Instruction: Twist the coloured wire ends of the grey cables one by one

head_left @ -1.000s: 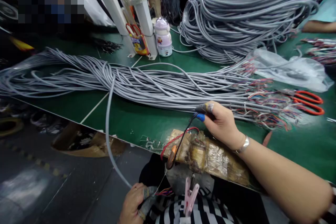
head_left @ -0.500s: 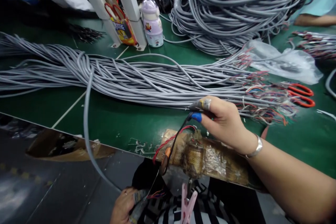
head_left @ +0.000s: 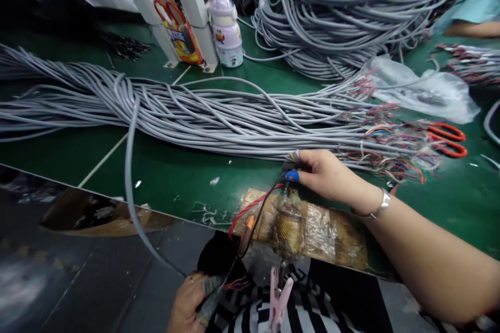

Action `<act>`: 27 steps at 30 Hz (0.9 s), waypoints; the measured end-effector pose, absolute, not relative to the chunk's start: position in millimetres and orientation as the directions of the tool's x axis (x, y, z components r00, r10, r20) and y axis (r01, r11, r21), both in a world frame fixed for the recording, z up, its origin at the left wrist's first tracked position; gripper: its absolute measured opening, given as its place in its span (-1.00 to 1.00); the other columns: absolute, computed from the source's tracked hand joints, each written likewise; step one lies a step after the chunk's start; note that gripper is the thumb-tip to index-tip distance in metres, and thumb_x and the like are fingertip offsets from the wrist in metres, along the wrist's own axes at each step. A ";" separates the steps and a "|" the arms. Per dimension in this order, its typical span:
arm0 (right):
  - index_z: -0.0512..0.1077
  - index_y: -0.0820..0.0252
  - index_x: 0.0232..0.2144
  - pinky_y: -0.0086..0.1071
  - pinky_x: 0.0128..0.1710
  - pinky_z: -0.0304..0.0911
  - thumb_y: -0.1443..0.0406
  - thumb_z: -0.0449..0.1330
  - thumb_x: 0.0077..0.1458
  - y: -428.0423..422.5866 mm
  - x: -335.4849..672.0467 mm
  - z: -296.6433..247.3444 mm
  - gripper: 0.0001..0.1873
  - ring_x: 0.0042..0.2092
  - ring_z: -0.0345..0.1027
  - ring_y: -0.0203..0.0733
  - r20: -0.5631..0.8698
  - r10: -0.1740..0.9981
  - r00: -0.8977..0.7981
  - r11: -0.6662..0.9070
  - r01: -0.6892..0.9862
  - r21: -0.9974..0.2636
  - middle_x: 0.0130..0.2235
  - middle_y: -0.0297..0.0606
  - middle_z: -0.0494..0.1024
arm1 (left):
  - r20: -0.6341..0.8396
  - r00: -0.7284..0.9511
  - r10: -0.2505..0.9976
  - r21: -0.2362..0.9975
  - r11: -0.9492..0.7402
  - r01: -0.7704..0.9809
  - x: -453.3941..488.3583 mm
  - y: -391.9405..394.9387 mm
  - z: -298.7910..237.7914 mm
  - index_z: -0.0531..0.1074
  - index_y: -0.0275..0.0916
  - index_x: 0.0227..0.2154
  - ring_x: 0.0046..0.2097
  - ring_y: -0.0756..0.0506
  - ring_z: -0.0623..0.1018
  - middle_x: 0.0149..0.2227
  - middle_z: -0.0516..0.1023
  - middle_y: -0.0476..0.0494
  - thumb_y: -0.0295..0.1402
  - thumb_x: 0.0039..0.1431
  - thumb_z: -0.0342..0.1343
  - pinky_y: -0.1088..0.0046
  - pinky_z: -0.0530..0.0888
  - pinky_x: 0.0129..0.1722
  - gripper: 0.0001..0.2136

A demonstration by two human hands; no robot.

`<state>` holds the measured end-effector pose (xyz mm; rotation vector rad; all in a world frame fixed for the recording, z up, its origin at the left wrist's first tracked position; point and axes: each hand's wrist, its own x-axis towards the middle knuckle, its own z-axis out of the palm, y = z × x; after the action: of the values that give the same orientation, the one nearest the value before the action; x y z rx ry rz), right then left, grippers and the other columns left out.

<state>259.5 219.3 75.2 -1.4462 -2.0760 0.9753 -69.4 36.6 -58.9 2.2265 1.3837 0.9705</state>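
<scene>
My right hand (head_left: 326, 174) rests on the green table (head_left: 187, 174) beside a taped brown block (head_left: 312, 226) at the near edge, pinching a thin dark wire with a blue-tipped thumb and taped forefinger. The wire runs down to my left hand (head_left: 189, 304), low by my lap, closed on the stripped end of a grey cable (head_left: 130, 166) with coloured strands showing. That cable loops up onto the long grey cable bundle (head_left: 219, 117) lying across the table.
A large grey cable coil (head_left: 351, 5) sits at the back. Red-handled scissors (head_left: 447, 140) and a clear plastic bag (head_left: 422, 91) lie right. A small lilac bottle (head_left: 226, 28) and white posts stand behind. Another person's arm (head_left: 471, 28) is far right. A pink clothespin (head_left: 278, 299) sits on my striped top.
My right hand has dropped slightly toward the taped block, still pinching the wire. The view shifted a little; my left hand stays low on the cable end.
</scene>
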 end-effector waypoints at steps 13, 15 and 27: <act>0.49 0.25 -0.44 -0.41 -0.40 0.18 0.21 0.27 -0.01 224.3 261.2 62.6 -0.81 -0.42 0.26 -0.28 -0.146 0.892 -0.428 0.154 0.592 -0.791 -0.48 -0.34 0.47 | 0.336 0.306 0.891 0.657 -0.455 0.601 -70.8 23.3 -46.1 0.50 -0.09 -0.36 -0.51 -0.07 0.53 -0.54 0.53 0.01 -0.40 0.17 -0.02 0.42 0.50 -0.48 -0.82; 0.46 0.26 -0.47 -0.42 -0.42 0.15 0.20 0.25 0.00 223.4 261.2 62.2 -0.80 -0.44 0.22 -0.30 -0.139 0.881 -0.452 0.189 0.607 -0.772 -0.50 -0.36 0.43 | 0.360 0.294 0.885 0.654 -0.464 0.597 -69.2 23.0 -43.2 0.51 -0.08 -0.34 -0.52 -0.08 0.53 -0.54 0.54 0.00 -0.39 0.16 0.00 0.41 0.51 -0.49 -0.82; 0.48 0.27 -0.29 -0.38 -0.39 0.27 0.09 0.33 -0.06 225.7 278.2 79.8 -0.62 -0.39 0.35 -0.26 -0.148 0.836 -0.529 0.162 0.494 -0.854 -0.38 -0.25 0.56 | 0.500 0.298 0.813 0.640 -0.578 0.506 -42.9 5.7 -13.8 0.48 -0.17 -0.35 -0.53 -0.07 0.46 -0.56 0.49 -0.06 -0.36 0.22 -0.01 0.37 0.38 -0.53 -0.84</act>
<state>278.2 225.7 79.8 -1.2677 -2.0861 1.3145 -42.9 5.7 -13.8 2.2110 1.1853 1.1764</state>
